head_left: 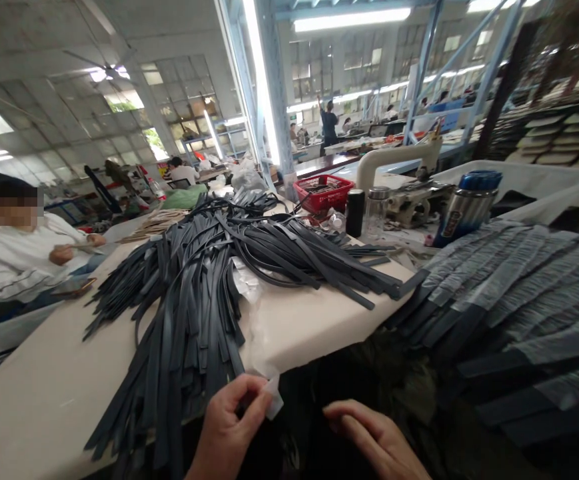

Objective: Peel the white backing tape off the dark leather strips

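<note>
At the front of the table, my left hand [234, 420] is closed, with thumb and forefinger pinching a small piece of translucent plastic film [275, 398]. My right hand [376, 437] is held to the right of it, over the dark area below the table edge. Its thumb and fingers are pressed together, and anything in them is hidden. A large heap of dark grey straps [204, 280] covers the table [299, 320], several hanging over the front edge behind my left hand. More straps, banded in clear wrap [509, 280], are piled at the right.
A red basket [323, 193], a black bottle [354, 213], a clear jar [376, 212] and a blue-and-steel flask [466, 208] stand at the back right, near a sewing machine [409, 193]. A co-worker [24, 247] sits at the left. Crumpled plastic [249, 280] lies beside the heap.
</note>
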A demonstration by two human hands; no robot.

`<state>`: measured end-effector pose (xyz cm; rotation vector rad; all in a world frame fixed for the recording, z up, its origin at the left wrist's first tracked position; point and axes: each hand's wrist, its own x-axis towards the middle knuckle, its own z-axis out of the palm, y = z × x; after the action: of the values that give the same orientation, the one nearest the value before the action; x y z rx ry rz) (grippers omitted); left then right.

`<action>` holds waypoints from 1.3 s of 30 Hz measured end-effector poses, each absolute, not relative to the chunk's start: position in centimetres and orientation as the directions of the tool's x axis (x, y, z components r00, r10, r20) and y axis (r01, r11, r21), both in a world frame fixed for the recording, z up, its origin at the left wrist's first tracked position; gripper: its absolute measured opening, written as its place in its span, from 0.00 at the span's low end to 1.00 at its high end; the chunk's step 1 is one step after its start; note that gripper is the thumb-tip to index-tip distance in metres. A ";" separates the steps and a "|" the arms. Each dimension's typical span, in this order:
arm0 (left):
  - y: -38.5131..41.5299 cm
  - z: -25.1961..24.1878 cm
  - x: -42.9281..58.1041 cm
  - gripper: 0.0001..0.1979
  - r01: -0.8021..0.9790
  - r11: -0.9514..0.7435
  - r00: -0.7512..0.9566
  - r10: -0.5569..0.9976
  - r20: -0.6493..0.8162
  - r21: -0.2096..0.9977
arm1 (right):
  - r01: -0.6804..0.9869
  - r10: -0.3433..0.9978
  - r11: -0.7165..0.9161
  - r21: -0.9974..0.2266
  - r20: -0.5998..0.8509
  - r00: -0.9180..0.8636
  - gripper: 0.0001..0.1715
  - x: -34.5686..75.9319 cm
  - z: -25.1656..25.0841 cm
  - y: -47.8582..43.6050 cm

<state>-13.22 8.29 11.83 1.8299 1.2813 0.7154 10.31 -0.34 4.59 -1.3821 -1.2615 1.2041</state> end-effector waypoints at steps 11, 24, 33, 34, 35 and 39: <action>5.6 8.4 -11.8 0.11 0.523 -0.372 0.578 0.816 0.002 0.767 | -0.165 0.977 -0.186 -0.969 -0.164 -0.136 0.16 5.8 5.9 3.9; 5.8 5.6 -7.4 0.12 0.155 0.424 0.702 0.588 -0.402 0.892 | -0.199 0.964 -0.036 -0.979 -0.087 0.253 0.19 10.0 8.1 5.0; 4.3 2.6 -7.3 0.08 0.265 0.463 0.758 0.442 -0.479 0.846 | -0.300 0.898 -0.009 -0.954 -0.140 0.418 0.21 11.3 5.5 7.0; 4.2 2.4 -7.2 0.09 0.262 0.480 0.761 0.431 -0.485 0.837 | -0.309 0.894 -0.014 -0.951 -0.151 0.422 0.21 11.3 5.4 7.0; 4.1 2.1 -7.1 0.09 0.269 0.499 0.760 0.415 -0.500 0.824 | -0.315 0.889 -0.018 -0.949 -0.159 0.428 0.22 11.3 5.2 7.1; 4.0 1.5 -7.1 0.10 0.298 0.556 0.732 0.389 -0.559 0.776 | -0.324 0.871 -0.028 -0.946 -0.182 0.457 0.22 11.5 4.2 7.5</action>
<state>-7.13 4.01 1.51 1.0081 0.7817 0.0604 11.47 7.50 4.19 -1.2517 -0.5634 1.0405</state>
